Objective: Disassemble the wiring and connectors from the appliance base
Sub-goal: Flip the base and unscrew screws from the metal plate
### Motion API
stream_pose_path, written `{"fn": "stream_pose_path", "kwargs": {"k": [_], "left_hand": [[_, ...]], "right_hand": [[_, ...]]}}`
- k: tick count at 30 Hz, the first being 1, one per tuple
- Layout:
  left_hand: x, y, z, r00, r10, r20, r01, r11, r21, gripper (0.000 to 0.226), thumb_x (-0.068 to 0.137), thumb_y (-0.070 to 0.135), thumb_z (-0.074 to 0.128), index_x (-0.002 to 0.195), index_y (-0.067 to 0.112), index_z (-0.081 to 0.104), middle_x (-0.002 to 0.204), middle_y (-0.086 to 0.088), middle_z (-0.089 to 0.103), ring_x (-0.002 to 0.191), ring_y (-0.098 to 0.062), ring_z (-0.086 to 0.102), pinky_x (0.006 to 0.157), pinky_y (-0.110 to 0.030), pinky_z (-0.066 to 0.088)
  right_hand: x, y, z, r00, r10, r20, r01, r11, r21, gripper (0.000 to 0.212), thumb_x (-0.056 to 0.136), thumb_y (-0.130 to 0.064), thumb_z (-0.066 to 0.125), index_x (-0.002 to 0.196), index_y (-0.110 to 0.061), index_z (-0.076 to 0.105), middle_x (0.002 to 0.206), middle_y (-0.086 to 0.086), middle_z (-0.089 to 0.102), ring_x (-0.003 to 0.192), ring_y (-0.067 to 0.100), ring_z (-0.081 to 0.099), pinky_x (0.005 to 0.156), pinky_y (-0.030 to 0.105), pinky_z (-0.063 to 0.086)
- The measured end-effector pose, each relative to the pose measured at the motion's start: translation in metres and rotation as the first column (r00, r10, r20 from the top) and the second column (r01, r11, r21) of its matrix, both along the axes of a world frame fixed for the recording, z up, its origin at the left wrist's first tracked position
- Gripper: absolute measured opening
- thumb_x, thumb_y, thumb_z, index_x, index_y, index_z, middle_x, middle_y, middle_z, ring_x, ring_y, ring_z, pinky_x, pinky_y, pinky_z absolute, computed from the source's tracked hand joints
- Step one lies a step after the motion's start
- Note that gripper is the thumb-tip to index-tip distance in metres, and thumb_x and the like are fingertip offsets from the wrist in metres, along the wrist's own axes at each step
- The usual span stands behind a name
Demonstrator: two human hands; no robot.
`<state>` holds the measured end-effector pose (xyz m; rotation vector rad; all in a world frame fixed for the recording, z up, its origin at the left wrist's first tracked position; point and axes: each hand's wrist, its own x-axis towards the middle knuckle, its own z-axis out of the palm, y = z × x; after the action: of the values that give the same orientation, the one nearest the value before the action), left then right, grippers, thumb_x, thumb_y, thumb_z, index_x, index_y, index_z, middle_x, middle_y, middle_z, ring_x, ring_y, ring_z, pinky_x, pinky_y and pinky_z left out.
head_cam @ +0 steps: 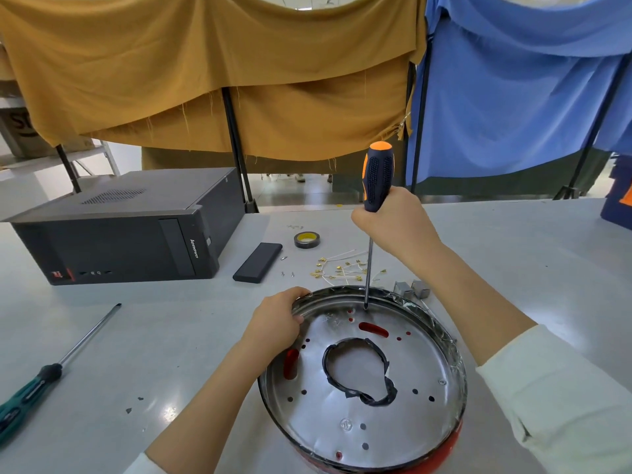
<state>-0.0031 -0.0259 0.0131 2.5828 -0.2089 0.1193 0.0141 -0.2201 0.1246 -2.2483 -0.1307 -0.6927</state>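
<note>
A round metal appliance base [403, 419] with a red outer wall lies on the table in front of me, its floor full of holes and a central opening edged in black tape. My left hand [273, 325] grips the base's far-left rim. My right hand [393, 220] holds an upright orange-and-black screwdriver [376, 176]; its tip stands on the base's floor near the far rim. Loose white wires with brass connectors [338, 268] lie on the table just behind the base.
A black Lenovo computer case [119, 227] lies at the back left. A black flat block [258, 262], a roll of tape [306, 240], small screws and two grey parts [412, 289] lie behind the base. A green-handled screwdriver [51, 371] lies at the left.
</note>
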Motion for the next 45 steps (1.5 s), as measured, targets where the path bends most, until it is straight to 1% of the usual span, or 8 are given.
{"fn": "stream_pose_path", "kwargs": {"k": [10, 15, 20, 25, 30, 34, 40, 45], "left_hand": [[0.0, 0.0, 0.001, 1.0, -0.015, -0.012, 0.015, 1.0, 0.011, 0.043, 0.089, 0.009, 0.053, 0.125, 0.031, 0.052, 0.121, 0.003, 0.062, 0.11, -0.021, 0.055, 0.089, -0.027, 0.041], [-0.001, 0.0, 0.0, 1.0, -0.01, 0.001, 0.01, 1.0, 0.005, 0.043, 0.089, 0.009, 0.053, 0.126, 0.032, 0.052, 0.121, 0.003, 0.061, 0.109, -0.021, 0.055, 0.087, -0.027, 0.04], [-0.001, 0.0, 0.0, 1.0, -0.009, -0.01, 0.009, 1.0, -0.008, 0.043, 0.089, 0.008, 0.052, 0.125, 0.033, 0.052, 0.119, 0.005, 0.062, 0.107, -0.02, 0.055, 0.084, -0.023, 0.038], [0.0, 0.001, 0.001, 1.0, -0.015, -0.027, 0.015, 1.0, -0.024, 0.044, 0.089, 0.007, 0.052, 0.125, 0.033, 0.053, 0.121, 0.005, 0.061, 0.109, -0.019, 0.055, 0.087, -0.025, 0.039], [0.001, 0.0, -0.002, 1.0, 0.008, -0.012, -0.009, 1.0, -0.018, 0.045, 0.09, 0.008, 0.051, 0.126, 0.033, 0.052, 0.123, 0.005, 0.06, 0.111, -0.02, 0.054, 0.085, -0.021, 0.036], [0.0, -0.002, -0.002, 1.0, 0.007, -0.009, -0.007, 1.0, -0.015, 0.044, 0.089, 0.008, 0.052, 0.125, 0.033, 0.052, 0.121, 0.005, 0.061, 0.11, -0.021, 0.055, 0.087, -0.024, 0.038], [0.0, -0.002, 0.0, 1.0, -0.009, -0.02, 0.009, 1.0, -0.015, 0.043, 0.09, 0.008, 0.051, 0.125, 0.033, 0.052, 0.12, 0.004, 0.061, 0.109, -0.02, 0.055, 0.087, -0.026, 0.04], [-0.001, -0.002, 0.001, 1.0, -0.01, -0.02, 0.01, 1.0, -0.02, 0.044, 0.09, 0.007, 0.05, 0.125, 0.033, 0.052, 0.121, 0.005, 0.061, 0.11, -0.02, 0.055, 0.084, -0.022, 0.036]], "right_hand": [[0.007, -0.019, 0.019, 0.952, 0.185, -0.242, -0.227, 0.961, -0.16, 0.036, 0.081, -0.039, 0.065, 0.063, -0.014, 0.045, 0.052, -0.002, 0.05, 0.047, 0.013, 0.049, 0.051, 0.026, 0.043], [-0.012, 0.008, -0.004, 0.952, 0.303, -0.041, -0.249, 0.844, 0.474, 0.035, 0.075, -0.034, 0.078, 0.095, -0.015, 0.056, 0.079, 0.0, 0.065, 0.065, 0.007, 0.064, 0.073, 0.03, 0.055], [-0.003, 0.02, -0.012, 0.938, 0.346, 0.036, -0.28, 0.691, 0.666, 0.034, 0.084, -0.012, 0.061, 0.06, -0.02, 0.038, 0.047, -0.008, 0.034, 0.042, 0.01, 0.028, 0.04, 0.022, 0.028], [0.01, -0.007, 0.003, 0.611, 0.789, -0.057, -0.532, 0.463, 0.709, 0.04, 0.082, -0.008, 0.054, 0.053, -0.023, 0.031, 0.044, -0.008, 0.026, 0.038, 0.01, 0.017, 0.045, 0.026, 0.013], [0.003, -0.001, -0.007, 0.93, 0.365, -0.035, -0.29, 0.79, 0.54, 0.021, 0.082, -0.028, 0.07, 0.087, -0.02, 0.052, 0.073, -0.003, 0.061, 0.056, 0.011, 0.059, 0.059, 0.021, 0.05], [-0.004, 0.015, -0.015, 0.987, 0.083, 0.14, -0.153, 0.762, 0.629, 0.016, 0.089, -0.032, 0.062, 0.091, -0.034, 0.046, 0.085, -0.007, 0.062, 0.073, 0.009, 0.062, 0.062, 0.016, 0.047], [0.005, 0.022, -0.004, 0.97, 0.234, 0.065, -0.208, 0.664, 0.718, 0.032, 0.084, -0.024, 0.061, 0.06, -0.022, 0.04, 0.046, -0.008, 0.034, 0.037, 0.007, 0.03, 0.036, 0.018, 0.028], [0.009, 0.003, 0.005, 0.722, 0.691, -0.03, -0.491, 0.543, 0.682, 0.039, 0.09, -0.018, 0.055, 0.058, -0.02, 0.032, 0.046, -0.004, 0.026, 0.039, 0.013, 0.022, 0.038, 0.02, 0.023]]}}
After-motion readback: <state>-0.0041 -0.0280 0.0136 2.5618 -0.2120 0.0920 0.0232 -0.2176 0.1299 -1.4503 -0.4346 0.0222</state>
